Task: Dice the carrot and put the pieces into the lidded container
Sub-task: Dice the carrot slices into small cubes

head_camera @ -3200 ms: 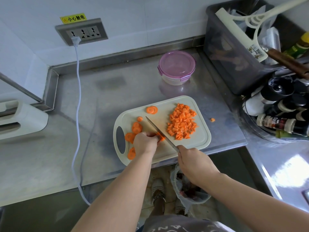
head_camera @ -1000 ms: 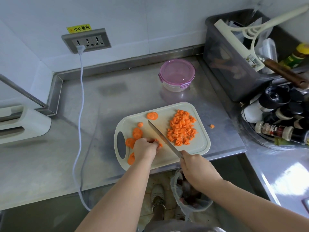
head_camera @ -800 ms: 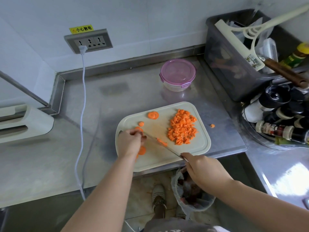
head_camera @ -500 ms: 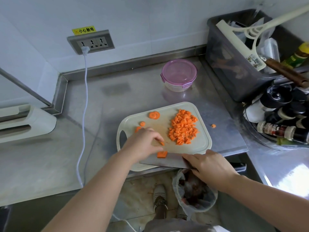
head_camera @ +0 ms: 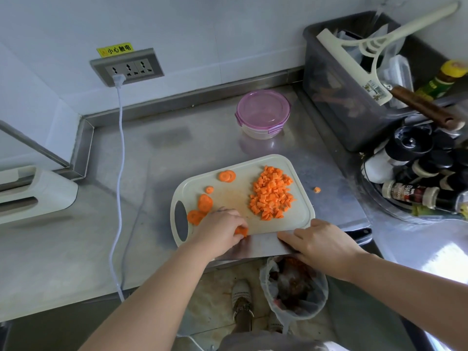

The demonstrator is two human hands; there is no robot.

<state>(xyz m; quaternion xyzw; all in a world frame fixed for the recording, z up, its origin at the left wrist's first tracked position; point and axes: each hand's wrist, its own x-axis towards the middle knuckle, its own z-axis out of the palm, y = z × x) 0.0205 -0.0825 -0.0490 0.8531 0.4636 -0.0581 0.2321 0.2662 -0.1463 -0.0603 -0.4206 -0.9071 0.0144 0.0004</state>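
Steel counter, yellow 小心触电 sticker, left hand pinching carrot pieces, right hand gripping knife

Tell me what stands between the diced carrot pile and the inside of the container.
The purple lid sits on the container and closes it. Nothing else visible is in the way: only steel counter lies between the cutting board that holds the diced pile and the container.

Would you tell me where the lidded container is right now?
In the head view, the lidded container stands on the steel counter, just beyond the cutting board and left of the grey bin.
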